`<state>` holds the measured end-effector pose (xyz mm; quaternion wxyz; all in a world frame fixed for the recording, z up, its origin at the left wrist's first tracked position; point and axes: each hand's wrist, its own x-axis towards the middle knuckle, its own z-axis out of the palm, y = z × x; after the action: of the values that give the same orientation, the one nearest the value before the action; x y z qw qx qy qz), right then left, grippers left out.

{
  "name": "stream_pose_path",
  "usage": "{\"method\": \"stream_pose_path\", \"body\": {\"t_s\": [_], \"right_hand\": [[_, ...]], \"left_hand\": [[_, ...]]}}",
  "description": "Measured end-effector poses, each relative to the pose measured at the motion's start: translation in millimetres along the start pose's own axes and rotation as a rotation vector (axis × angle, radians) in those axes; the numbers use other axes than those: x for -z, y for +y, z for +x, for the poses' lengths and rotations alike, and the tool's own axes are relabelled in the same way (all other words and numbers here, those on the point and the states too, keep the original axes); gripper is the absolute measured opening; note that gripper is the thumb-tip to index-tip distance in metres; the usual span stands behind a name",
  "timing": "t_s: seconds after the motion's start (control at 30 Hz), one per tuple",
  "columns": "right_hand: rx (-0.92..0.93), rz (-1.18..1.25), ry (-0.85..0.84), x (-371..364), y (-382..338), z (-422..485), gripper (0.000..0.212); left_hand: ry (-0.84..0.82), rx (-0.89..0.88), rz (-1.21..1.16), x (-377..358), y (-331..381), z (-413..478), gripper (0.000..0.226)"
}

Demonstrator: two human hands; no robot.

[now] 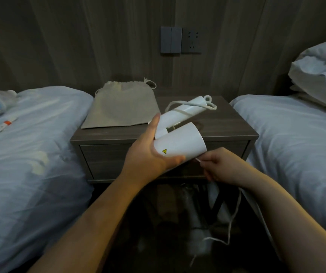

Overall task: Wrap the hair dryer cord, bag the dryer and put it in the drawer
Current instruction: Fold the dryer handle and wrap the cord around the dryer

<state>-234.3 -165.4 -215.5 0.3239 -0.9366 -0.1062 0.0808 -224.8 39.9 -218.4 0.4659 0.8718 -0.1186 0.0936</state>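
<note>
Conceivably, with left hand (152,152) gripping the hair dryer (180,144) and right hand (218,167) pinching the cord (236,209) (slack dangles low), loose wraps may unravel.

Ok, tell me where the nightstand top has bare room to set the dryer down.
Best bare patch: the right side of the nightstand, between the dryer and the right bed. A narrower strip lies along the front edge, below the cloth bag. Crowded: back left under the bag, and the middle, where the left hand holds the dryer.
</note>
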Motion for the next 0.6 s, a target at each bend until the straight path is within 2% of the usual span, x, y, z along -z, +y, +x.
{"method": "stream_pose_path", "body": {"t_s": [0.13, 0.23, 0.33, 0.5, 0.6], "right_hand": [[0.005, -0.207, 0.020, -1, -9, -3, 0.021], [0.003, -0.274, 0.028, 4, -14, -8, 0.020], [0.032, -0.347, -0.038, 10, -19, -16, 0.018], [0.126, -0.373, -0.061, 22, -33, -35, 0.045], [0.214, -0.317, 0.003, 27, -42, -43, 0.049]], "left_hand": [[0.013, -0.021, 0.047, -6, -4, 0, 0.111], [0.019, -0.066, 0.131, -6, -6, 0, 0.111], [0.046, -0.143, 0.278, -7, -5, -2, 0.112], [0.122, -0.293, 0.477, -5, -12, -2, 0.111], [0.148, -0.349, 0.553, -2, -14, 1, 0.109]]}}
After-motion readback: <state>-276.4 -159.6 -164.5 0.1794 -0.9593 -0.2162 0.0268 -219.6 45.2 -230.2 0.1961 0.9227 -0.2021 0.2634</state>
